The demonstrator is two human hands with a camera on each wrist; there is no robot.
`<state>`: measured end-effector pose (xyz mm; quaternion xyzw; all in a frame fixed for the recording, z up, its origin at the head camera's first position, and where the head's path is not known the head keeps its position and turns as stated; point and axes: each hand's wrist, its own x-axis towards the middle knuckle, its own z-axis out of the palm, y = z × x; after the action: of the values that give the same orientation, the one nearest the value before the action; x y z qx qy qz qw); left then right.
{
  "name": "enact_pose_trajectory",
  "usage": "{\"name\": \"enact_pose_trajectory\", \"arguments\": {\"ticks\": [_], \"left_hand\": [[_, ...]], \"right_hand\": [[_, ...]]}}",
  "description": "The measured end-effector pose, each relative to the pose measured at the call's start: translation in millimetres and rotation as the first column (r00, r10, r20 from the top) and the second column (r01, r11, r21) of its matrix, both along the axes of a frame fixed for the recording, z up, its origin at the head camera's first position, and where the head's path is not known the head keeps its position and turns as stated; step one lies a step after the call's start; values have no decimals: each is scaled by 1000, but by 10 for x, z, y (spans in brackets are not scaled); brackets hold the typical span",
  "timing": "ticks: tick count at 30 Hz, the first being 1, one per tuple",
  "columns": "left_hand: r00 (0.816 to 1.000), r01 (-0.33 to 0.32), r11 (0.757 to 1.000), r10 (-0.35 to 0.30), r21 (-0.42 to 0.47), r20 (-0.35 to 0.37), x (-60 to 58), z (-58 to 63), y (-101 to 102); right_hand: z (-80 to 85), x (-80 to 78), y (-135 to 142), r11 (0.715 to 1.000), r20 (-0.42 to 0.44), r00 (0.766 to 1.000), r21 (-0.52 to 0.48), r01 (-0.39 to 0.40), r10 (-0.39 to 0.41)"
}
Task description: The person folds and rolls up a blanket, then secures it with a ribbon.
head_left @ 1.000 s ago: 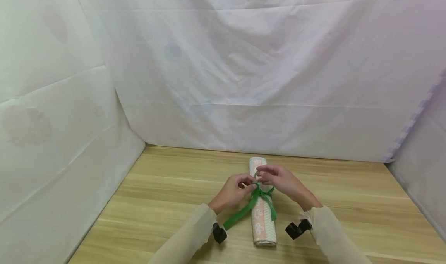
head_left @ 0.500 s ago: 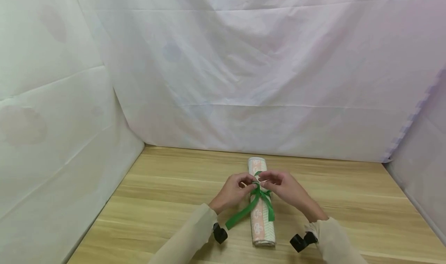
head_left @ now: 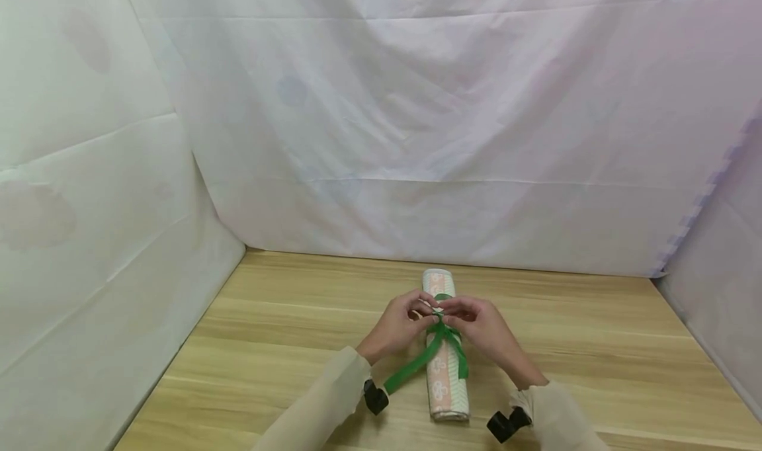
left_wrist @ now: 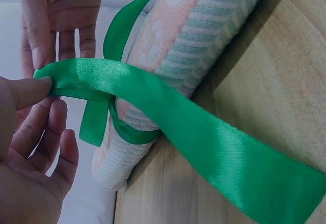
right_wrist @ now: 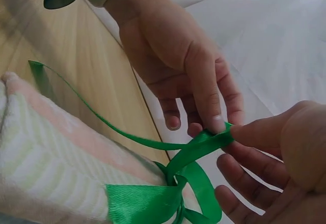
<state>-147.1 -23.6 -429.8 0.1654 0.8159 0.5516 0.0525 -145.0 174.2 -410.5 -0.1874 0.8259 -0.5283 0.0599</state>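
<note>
A rolled towel (head_left: pixel 442 391), patterned in pink and pale green-white, lies lengthwise on the table. Green ribbon (left_wrist: pixel 219 137) is wrapped round its middle and crosses at a knot (right_wrist: pixel 175 180), one tail trailing left and another toward the near end. My left hand (head_left: pixel 394 325) pinches a folded loop of the ribbon between thumb and fingers just above the towel. From the other side my right hand (head_left: pixel 485 325) meets it, thumb and forefinger pinching the same fold at its tip. The right hand's other fingers are loosely curled. In the head view, both hands partly cover the loop.
The wood-grain table (head_left: pixel 286 345) extends to both sides of the towel. White cloth hangs behind as a back wall (head_left: pixel 387 140) and continues along the left and right. A black wrist camera (head_left: pixel 375 398) sits at the left cuff, another black wrist camera (head_left: pixel 508 424) at the right.
My right hand has come down and left from above the ribbon until its fingertips meet those of my left hand at the loop. The left hand has stayed nearly still.
</note>
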Motion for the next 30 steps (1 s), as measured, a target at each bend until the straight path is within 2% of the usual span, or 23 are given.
{"name": "enact_pose_trajectory", "arguments": {"ticks": [3, 8, 12, 15, 17, 20, 24, 27, 30], "left_hand": [[1000, 4, 1000, -4, -4, 5, -7, 2, 13], [1000, 27, 1000, -27, 13, 10, -10, 6, 8], [998, 66, 998, -66, 3, -19, -27, 5, -32], [997, 68, 998, -68, -1, -42, -56, 22, -65], [998, 45, 999, -45, -4, -41, -78, 35, -76], [999, -31, 999, 31, -19, -19, -116, 15, -49], [991, -122, 991, 125, -64, 49, -150, -57, 15], [985, -135, 986, 144, -101, 92, -163, -87, 36], [982, -138, 980, 154, -143, 106, -177, -104, 41]], "right_hand": [[-18, 9, -16, 1000, -16, 1000, 1, 27, -27], [-30, 23, -44, 998, 10, 998, -6, 68, -68], [-38, 24, -51, 996, 12, 996, 8, 93, -93], [-41, 23, -48, 994, 4, 994, 12, 109, -109], [-44, 26, -51, 994, 3, 994, 8, 113, -113], [-54, 24, -54, 994, -3, 994, -7, 113, -113], [-67, 27, -66, 994, -4, 995, -36, 100, -100], [-67, 37, -78, 995, -5, 996, -48, 85, -85], [-59, 50, -84, 996, -7, 997, -49, 81, -81]]}}
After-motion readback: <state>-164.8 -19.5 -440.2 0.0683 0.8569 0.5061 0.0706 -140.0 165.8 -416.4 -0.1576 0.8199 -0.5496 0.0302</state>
